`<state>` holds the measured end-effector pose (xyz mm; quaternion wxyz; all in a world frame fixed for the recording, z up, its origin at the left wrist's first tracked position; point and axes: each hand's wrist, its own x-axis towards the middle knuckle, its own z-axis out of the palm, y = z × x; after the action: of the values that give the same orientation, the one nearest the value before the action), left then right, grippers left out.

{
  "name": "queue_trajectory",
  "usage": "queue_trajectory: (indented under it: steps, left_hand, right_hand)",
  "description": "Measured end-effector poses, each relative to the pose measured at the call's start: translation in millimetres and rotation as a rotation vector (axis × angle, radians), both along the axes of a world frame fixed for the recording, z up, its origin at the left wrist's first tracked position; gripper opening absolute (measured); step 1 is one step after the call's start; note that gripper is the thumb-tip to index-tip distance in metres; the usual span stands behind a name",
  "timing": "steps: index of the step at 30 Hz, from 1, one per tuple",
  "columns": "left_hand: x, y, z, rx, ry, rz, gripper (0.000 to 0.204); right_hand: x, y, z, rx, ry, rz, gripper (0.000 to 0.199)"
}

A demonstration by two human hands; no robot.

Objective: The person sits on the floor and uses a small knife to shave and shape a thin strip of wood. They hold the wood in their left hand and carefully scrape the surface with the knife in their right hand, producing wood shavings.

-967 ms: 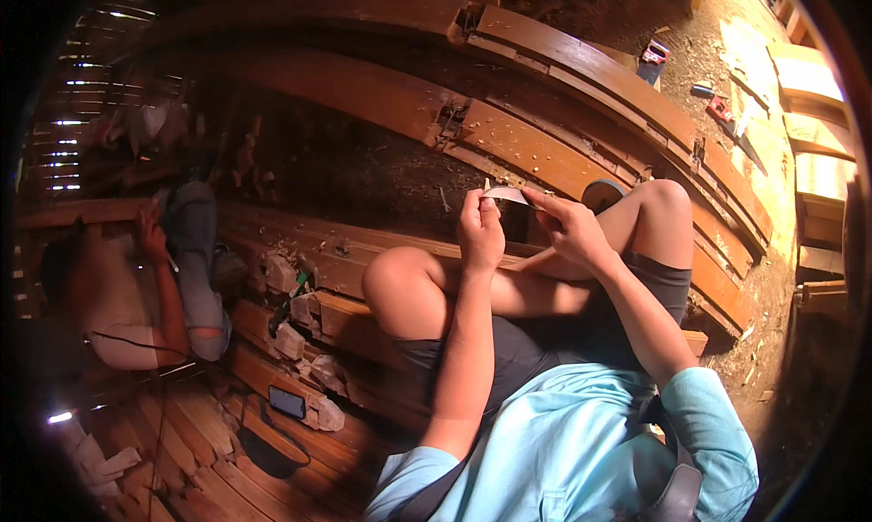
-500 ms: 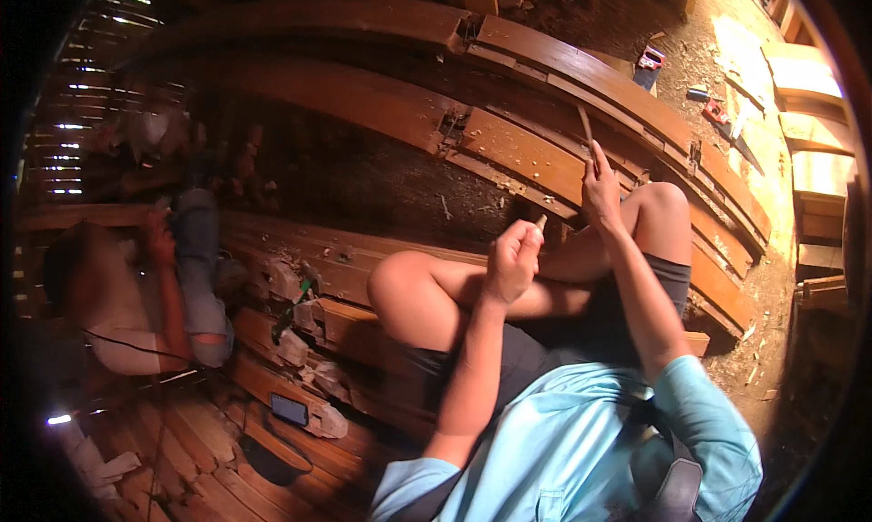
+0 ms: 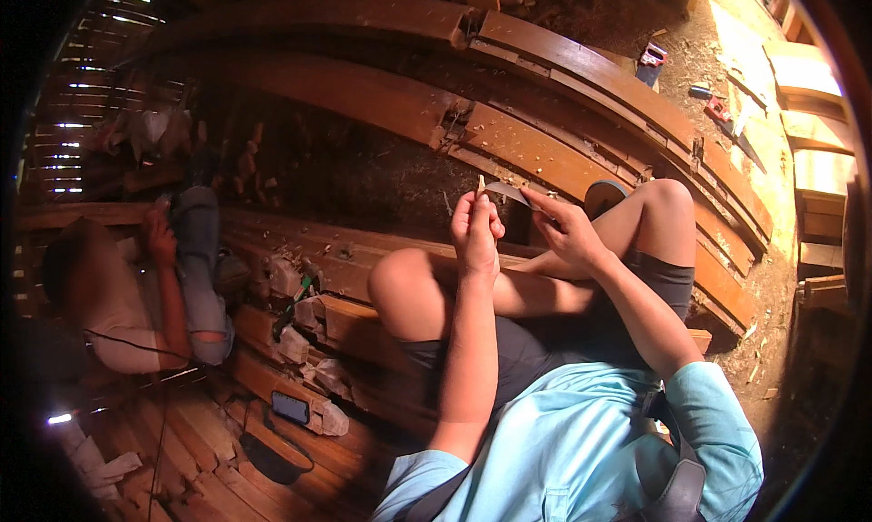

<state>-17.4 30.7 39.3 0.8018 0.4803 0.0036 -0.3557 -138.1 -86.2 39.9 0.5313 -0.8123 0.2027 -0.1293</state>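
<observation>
My left hand (image 3: 476,233) is closed around a small wooden peg (image 3: 481,184), whose pale tip sticks up past the fingers. From the right, my right hand (image 3: 565,228) grips a knife, its handle mostly hidden in the fingers. The thin curved knife blade (image 3: 507,192) points left and meets or nearly meets the peg's tip; I cannot tell if it is cutting in. Both hands are raised above my crossed legs, in front of the long wooden beams (image 3: 527,150).
A person (image 3: 136,304) sits at the left. Near my left side lie a phone (image 3: 291,407), a dark cap-like thing (image 3: 271,463) and a green-marked tool (image 3: 295,304). Red-handled saws (image 3: 651,57) rest at the far right. Wood shavings are scattered over beams and ground.
My right hand has swung left and a little nearer, bringing the knife blade from pointing away to the peg. My left hand has moved left and farther out, still holding the peg.
</observation>
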Motion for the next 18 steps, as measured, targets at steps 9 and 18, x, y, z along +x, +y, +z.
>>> queue_trajectory:
  steps: [9,18]
  left_hand:
    - [-3,-9,-5,0.106,-0.127,-0.003,0.011]
    - [0,-22,-3,0.187,-0.207,0.064,0.013]
  right_hand:
    - [-5,-2,-2,0.061,0.058,0.006,0.044]
    - [6,-24,-26,-0.090,0.004,-0.024,0.041]
